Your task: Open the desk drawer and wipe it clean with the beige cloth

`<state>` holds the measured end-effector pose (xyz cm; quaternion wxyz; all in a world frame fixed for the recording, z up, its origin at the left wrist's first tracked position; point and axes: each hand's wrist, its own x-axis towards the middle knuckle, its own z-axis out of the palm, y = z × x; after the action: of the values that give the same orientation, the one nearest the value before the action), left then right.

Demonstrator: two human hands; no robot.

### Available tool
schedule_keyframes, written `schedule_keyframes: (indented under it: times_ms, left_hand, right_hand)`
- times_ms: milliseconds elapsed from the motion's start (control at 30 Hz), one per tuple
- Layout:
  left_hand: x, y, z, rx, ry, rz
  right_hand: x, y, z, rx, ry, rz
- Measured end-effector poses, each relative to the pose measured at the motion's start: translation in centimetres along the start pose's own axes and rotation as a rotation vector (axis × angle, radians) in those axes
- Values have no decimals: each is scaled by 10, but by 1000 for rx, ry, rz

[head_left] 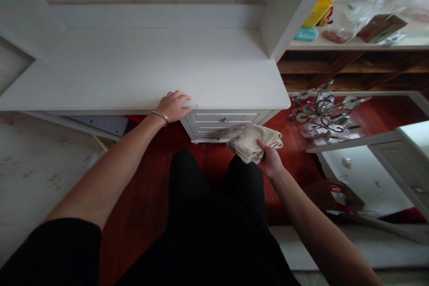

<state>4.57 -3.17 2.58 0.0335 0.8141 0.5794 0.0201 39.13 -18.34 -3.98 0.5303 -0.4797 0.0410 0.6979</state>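
Note:
My left hand (173, 105), with a bangle at the wrist, rests on the front edge of the white desk (134, 67). Its fingers lie over the top and the thumb points right. My right hand (269, 159) is closed on a folded beige cloth (253, 142), thumb on top and the other fingers hidden underneath. The cloth hangs in front of the white drawer unit (224, 120) below the desktop, covering part of its lower right. Small knobs show on the drawer fronts.
A chandelier (328, 114) with glass pieces sits on the red floor (144, 196) to the right. Above it, a shelf (335, 45) bears plastic bags and a cardboard box (382, 27). More white furniture (398, 156) stands at the right. An upright panel (290, 9) rises from the desk's right side.

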Motion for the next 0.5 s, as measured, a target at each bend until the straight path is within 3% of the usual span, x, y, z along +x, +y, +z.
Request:
schedule_keyframes:
  times_ms: [133,200,367,500]
  left_hand:
    - [15,-38,-1,-37,-119,-355]
    - [19,-50,4,-37,-200,-462]
    - [20,-53,6,-51,-274,-465]
    - [21,-52,3,-9,-293,-471]
  right_hand:
    - [44,0,27,82,5,-39]
    - [65,0,42,105,12,-73]
    - [112,0,74,138,36,-67]
    - [137,5,81,139,73,-55]
